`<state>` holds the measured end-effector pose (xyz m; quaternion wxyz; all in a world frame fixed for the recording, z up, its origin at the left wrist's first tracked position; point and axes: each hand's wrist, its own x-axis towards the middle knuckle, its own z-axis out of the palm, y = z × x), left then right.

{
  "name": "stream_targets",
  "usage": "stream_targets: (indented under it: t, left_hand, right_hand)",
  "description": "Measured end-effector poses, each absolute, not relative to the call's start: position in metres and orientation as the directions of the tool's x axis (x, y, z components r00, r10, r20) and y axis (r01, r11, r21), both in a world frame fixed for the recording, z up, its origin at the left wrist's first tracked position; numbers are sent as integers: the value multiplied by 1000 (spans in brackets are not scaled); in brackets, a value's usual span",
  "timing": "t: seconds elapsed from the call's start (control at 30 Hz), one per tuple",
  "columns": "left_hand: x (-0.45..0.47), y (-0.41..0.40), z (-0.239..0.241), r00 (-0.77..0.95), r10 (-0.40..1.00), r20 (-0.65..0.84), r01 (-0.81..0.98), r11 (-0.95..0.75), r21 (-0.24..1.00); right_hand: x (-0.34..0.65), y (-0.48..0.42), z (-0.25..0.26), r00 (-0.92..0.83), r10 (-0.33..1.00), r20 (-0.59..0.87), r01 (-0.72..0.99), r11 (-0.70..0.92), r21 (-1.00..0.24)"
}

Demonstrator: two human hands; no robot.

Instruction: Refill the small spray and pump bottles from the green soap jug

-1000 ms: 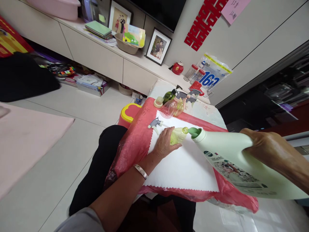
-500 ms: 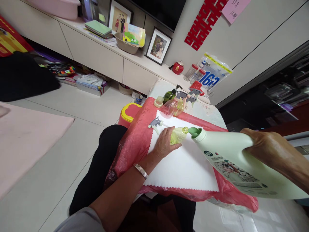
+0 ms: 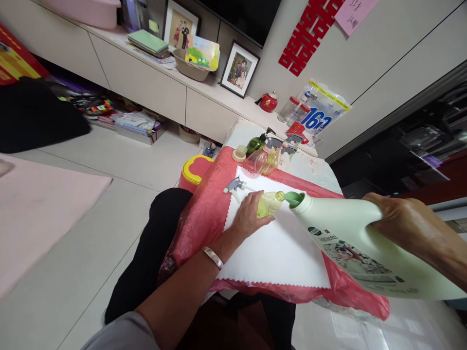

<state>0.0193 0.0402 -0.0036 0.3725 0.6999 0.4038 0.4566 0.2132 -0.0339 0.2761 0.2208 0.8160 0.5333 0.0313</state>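
Observation:
Tilted over the white sheet [image 3: 280,257] is a small yellow-green clear bottle [image 3: 269,204], its neck pointing right, with my left hand [image 3: 251,212] closed around its base. My right hand [image 3: 396,218] grips the handle of a large pale green detergent jug [image 3: 350,218], tipped sideways. The jug's green spout [image 3: 293,198] meets the small bottle's mouth; whether liquid flows between them I cannot tell. A grey trigger spray head [image 3: 235,185] lies just beyond my left hand, its tube partly hidden.
A clear pinkish bottle [image 3: 255,163], a dark green pump bottle [image 3: 256,144] and a clear cap [image 3: 240,153] stand at the table's far side. Red plastic [image 3: 197,209] covers the table around the sheet. A pink and yellow stool [image 3: 197,170] sits to the left.

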Motion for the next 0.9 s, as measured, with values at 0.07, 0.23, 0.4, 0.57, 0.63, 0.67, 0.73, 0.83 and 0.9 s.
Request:
stream_targets:
  t: [0.07,0.23,0.4,0.57,0.63,0.67,0.73,0.83,0.9]
  left_hand:
    - [19,40,-4,256,905,339,227,-398,889]
    - [20,40,-4,256,902,348,228,-406,885]
    - [20,40,-4,257,899,355,225,-413,883]
    - [19,40,-4,258,902,347,222,-405,887]
    - [19,39,-5,256,901,351,216,-407,887]
    - [19,40,-5,255,900,354,214,-410,887]
    - [19,40,-6,253,899,359,211,-413,886]
    - [20,40,-6,249,898,362,210,-415,885]
    - [20,40,-6,247,898,365,211,-418,884]
  right_hand:
    - [214,-34,276,431,882,-191,858,-335,390]
    - [217,-34,275,420,888,-186,860,-324,395]
    - [219,-35,274,422,887,-186,855,-321,408]
    - [215,-34,275,439,879,-188,850,-339,403]
    - [214,-33,275,444,874,-201,852,-341,397]
    - [214,-33,275,444,872,-204,853,-342,394]
    - [214,-33,276,447,872,-202,854,-348,388]
    - [215,-34,276,450,871,-198,854,-355,381]
    - [216,-34,276,442,874,-201,859,-349,374]
